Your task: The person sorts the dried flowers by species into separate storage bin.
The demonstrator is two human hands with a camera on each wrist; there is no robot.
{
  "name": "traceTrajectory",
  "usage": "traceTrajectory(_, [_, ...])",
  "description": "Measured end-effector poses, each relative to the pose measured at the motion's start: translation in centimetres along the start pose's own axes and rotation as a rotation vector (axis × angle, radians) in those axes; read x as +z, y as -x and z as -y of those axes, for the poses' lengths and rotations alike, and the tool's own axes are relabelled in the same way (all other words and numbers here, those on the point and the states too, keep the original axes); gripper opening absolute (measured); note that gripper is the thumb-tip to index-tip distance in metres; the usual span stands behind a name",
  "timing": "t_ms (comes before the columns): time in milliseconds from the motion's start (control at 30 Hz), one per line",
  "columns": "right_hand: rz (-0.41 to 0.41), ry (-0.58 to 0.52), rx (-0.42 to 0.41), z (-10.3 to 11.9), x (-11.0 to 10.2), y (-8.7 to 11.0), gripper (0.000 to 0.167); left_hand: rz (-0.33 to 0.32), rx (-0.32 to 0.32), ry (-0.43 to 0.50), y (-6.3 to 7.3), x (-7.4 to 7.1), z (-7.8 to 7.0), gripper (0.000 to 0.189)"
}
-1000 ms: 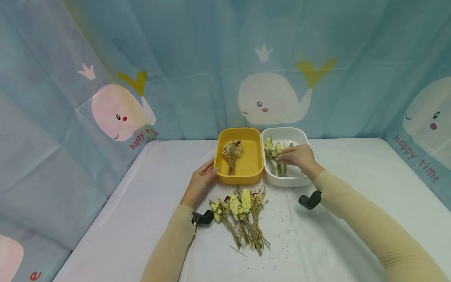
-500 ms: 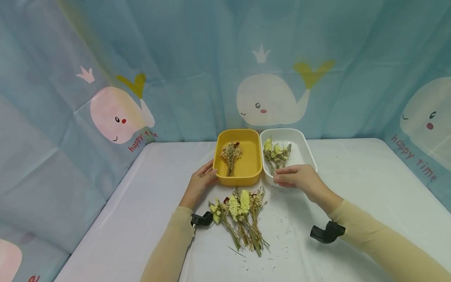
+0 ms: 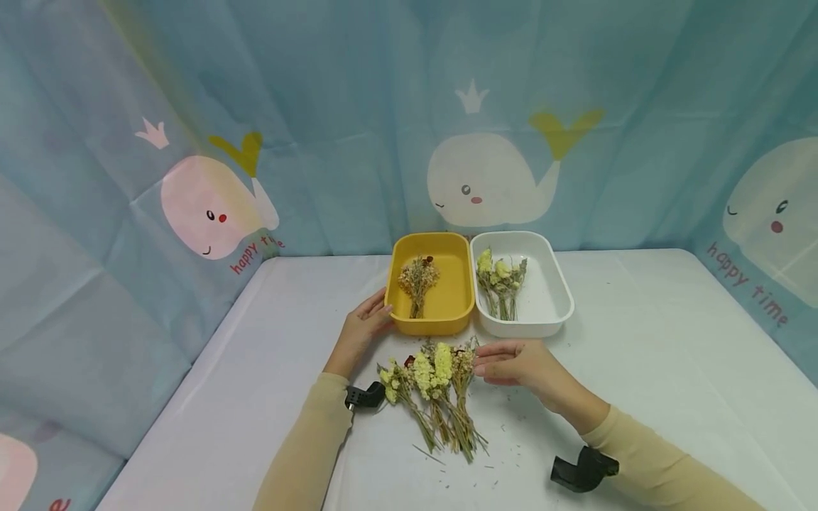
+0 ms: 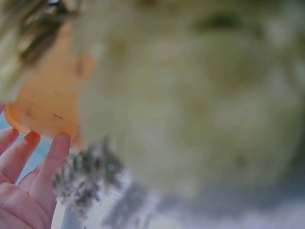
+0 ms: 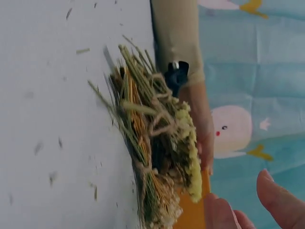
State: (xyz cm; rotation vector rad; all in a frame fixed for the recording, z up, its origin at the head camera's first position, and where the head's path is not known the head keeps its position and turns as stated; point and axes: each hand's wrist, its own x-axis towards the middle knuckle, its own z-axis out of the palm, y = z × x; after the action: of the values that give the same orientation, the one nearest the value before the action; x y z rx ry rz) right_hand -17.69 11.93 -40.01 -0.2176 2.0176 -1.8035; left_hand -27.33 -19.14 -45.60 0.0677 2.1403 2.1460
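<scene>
Head view has the left hand [image 3: 360,337] resting its fingers against the left side of the yellow tray [image 3: 456,284], near its front corner; they are extended, gripping nothing. One dried bunch [image 3: 418,284] lies inside that tray, heads toward the back. Just beside it stands the white tray [image 3: 543,277], with yellow flowers [image 3: 501,280] along its left side. In front of both trays, more bunches [image 3: 441,380] lie together on the table [image 3: 639,333], heads toward the trays and stems toward the person. The right hand [image 3: 527,369] is at the right edge of this group, by the flower heads; its thumb and fingers stand apart, holding nothing, and whether they touch the flowers I cannot tell. In the right wrist view, twine [image 5: 164,125] ties the stems, and scraps [image 5: 82,50] dot the table. Flowers blur much of the left wrist view.
</scene>
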Motion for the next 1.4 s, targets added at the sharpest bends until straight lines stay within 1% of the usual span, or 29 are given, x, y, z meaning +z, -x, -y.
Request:
traceTrajectory(167, [0.035,-0.023,0.016,-0.9,1.1,0.0,0.054,-0.002,-0.002,-0.001,0.0,0.0,0.0,0.056])
traceTrajectory(300, [0.05,-0.103,0.023,-1.3,1.5,0.1,0.053,0.001,-0.006,0.0,0.0,0.1,0.0,0.056])
traceTrajectory(367, [0.058,-0.118,0.02,-1.5,1.7,0.0,0.053,-0.004,-0.011,-0.005,0.1,0.1,-0.1,0.056])
traceTrajectory(467, [0.056,-0.098,0.04,-1.9,2.1,-0.2,0.052,-0.007,-0.017,-0.01,0.1,0.0,-0.1,0.055])
traceTrajectory(633, [0.079,-0.086,0.073,-2.3,2.8,-0.4,0.049,-0.002,-0.026,-0.006,0.1,-0.2,0.0,0.055])
traceTrajectory(767, [0.08,-0.058,0.084,-2.4,3.2,-0.7,0.047,-0.006,-0.012,-0.01,0.0,0.0,-0.2,0.056])
traceTrajectory(900, [0.073,-0.03,0.087,-2.8,3.6,-0.8,0.046,-0.007,-0.001,-0.014,0.2,0.0,-0.2,0.056])
traceTrajectory(1000, [0.08,-0.026,0.083,-3.0,3.8,-0.8,0.046,-0.007,-0.012,-0.02,0.3,-0.1,-0.2,0.056])
traceTrajectory(1167, [0.075,-0.026,0.078,-3.2,4.0,-0.8,0.047,-0.006,-0.01,-0.061,0.4,-0.2,-0.2,0.058])
traceTrajectory(1267, [0.069,-0.006,0.071,-3.2,4.1,-0.8,0.048,-0.003,0.004,-0.057,0.3,-0.2,-0.3,0.057])
traceTrajectory(1400, [0.087,0.004,0.074,-3.1,4.1,-0.7,0.049,0.007,-0.005,-0.036,0.2,-0.1,-0.5,0.058])
